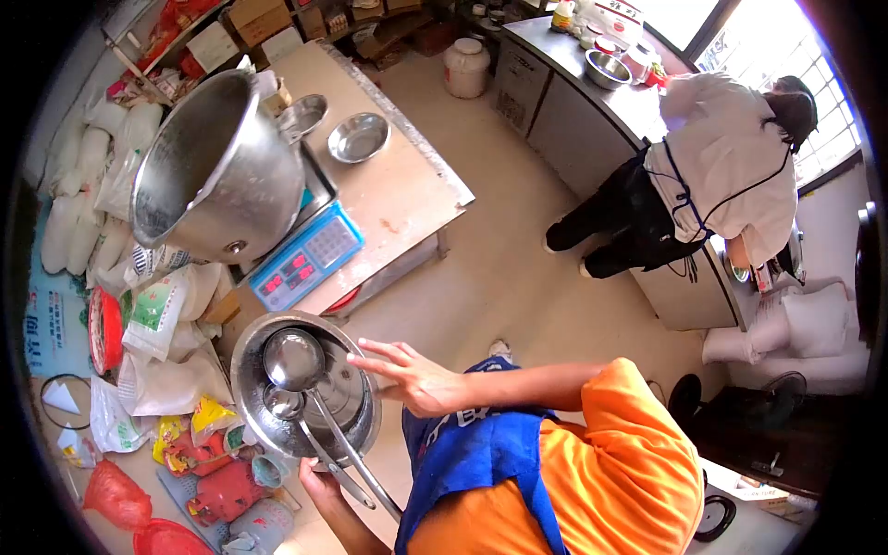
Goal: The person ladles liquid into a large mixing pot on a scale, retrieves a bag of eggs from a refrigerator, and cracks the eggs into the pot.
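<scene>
A large metal basin is at the lower middle, tilted, with a big ladle and a smaller ladle inside. Both ladle handles reach out over its lower right rim. My left hand grips that basin at the lower rim, its fingers partly hidden. At the right rim is my right hand, fingers stretched out and apart, holding nothing. Beyond the basin, a big steel pot stands tilted in view on a blue digital scale with red digits.
The worktable also bears two metal bowls. Sacks, a red gas cylinder and red bags lie left. At upper right, another person bends over a counter. A white bucket stands on the floor.
</scene>
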Demonstrator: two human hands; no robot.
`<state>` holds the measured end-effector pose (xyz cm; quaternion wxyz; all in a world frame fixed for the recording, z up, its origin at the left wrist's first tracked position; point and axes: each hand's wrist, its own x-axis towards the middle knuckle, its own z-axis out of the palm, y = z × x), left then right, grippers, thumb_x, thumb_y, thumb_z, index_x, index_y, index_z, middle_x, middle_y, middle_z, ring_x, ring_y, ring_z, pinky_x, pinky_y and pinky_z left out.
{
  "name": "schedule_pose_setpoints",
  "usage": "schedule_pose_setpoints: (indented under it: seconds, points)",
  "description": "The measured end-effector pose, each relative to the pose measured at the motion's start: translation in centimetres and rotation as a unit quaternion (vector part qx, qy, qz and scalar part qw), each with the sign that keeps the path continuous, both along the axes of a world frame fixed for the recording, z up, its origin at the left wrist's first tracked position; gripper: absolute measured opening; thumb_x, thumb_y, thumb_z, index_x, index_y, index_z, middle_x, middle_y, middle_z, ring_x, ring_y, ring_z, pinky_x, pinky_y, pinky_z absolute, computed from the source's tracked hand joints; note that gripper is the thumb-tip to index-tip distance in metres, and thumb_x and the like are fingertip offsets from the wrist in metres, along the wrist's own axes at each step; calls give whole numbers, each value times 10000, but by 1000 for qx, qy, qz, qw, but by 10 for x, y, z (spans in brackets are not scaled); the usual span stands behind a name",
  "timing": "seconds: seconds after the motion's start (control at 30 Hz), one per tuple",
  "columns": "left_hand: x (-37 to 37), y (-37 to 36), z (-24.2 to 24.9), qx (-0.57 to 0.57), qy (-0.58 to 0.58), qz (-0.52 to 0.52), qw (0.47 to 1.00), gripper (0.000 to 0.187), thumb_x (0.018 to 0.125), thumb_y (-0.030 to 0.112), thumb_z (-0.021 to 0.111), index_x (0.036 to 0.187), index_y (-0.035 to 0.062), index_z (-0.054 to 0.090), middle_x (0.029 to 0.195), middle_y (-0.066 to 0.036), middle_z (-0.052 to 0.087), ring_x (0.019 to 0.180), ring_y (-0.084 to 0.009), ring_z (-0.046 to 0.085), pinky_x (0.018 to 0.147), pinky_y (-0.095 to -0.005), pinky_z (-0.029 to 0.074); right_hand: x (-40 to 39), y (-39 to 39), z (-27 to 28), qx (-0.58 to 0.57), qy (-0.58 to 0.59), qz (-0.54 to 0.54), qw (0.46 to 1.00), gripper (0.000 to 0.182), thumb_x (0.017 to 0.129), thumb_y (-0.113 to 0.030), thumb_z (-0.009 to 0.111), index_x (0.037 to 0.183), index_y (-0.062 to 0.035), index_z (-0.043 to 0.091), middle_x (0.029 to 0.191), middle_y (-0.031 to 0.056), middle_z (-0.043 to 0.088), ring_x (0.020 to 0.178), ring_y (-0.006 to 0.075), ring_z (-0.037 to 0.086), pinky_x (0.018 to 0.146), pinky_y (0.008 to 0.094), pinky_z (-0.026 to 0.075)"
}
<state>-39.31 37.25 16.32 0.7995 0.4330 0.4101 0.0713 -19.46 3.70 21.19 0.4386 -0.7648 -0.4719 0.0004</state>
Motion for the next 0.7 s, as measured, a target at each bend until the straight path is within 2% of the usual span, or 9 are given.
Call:
schedule_pose_setpoints:
  seconds: [0.1,0.17,0.23,0.27,0.47,0.53,0.6,0.63,0.7]
  points:
    - [-12,-33,-30,-8,27,-22,999,424,754,133,577,1158,20,642,1064,-95,694,970,-269,669,869,-415,548,-8,-57,4,9,-27,-9,1000,538,786,-124,683,1319,-56,665,1675,216,233,1551,429,193,1119,534,344]
    - [9,-85,-17,24,69,6,997,160,751,147,595,896,87,624,937,-47,674,818,-236,654,745,-363,533,-9,-81,9,-33,-61,-39,997,556,817,-170,626,1369,-99,632,1683,207,214,1557,420,184,1196,536,275]
    - [11,-99,-12,8,74,-63,995,111,751,149,593,853,105,603,929,-31,668,862,-225,653,808,-370,528,-15,-104,13,-68,-102,-69,990,536,854,-202,586,1381,-115,621,1689,197,200,1562,414,171,1232,542,233]
    - [18,-111,-15,17,74,-65,995,121,747,149,596,859,104,606,930,-30,667,869,-226,651,812,-375,526,-19,-119,11,-104,-126,-56,985,533,886,-247,539,1403,-129,599,1700,179,179,1565,411,159,1258,563,175]
    - [61,-156,-15,-22,99,-106,989,158,738,156,594,879,86,608,918,-39,654,826,-226,637,732,-409,533,-56,-228,-8,-73,-86,-44,993,412,876,-235,588,1262,-124,675,1706,138,195,1564,391,180,1244,550,219]
    - [71,-140,-35,-9,67,-149,987,184,737,159,596,897,68,609,916,-46,643,814,-233,635,720,-424,537,-75,-252,-15,-49,-85,-121,988,352,822,-155,661,1167,-101,701,1684,168,243,1546,401,232,1198,540,310]
    - [90,-155,-13,-41,101,-198,974,396,730,226,594,1057,8,634,1056,-91,647,963,-267,637,858,-422,535,-94,-284,-5,-68,-43,-235,969,356,810,-105,670,1165,-91,694,1661,197,273,1530,404,268,1172,535,349]
    - [98,-135,-42,-46,73,-234,969,502,721,248,595,1150,-9,633,1132,-114,647,1033,-286,627,915,-413,520,-103,-293,-6,-73,-23,-287,955,360,805,-80,674,1164,-86,690,1650,211,288,1521,406,286,1159,532,368]
    - [126,-138,-58,-54,83,-253,963,511,720,241,594,1165,-6,639,1122,-105,656,1021,-274,630,907,-410,521,-116,-309,-6,-71,-40,-430,899,494,764,22,637,1245,-90,658,1595,246,352,1462,412,378,1130,512,411]
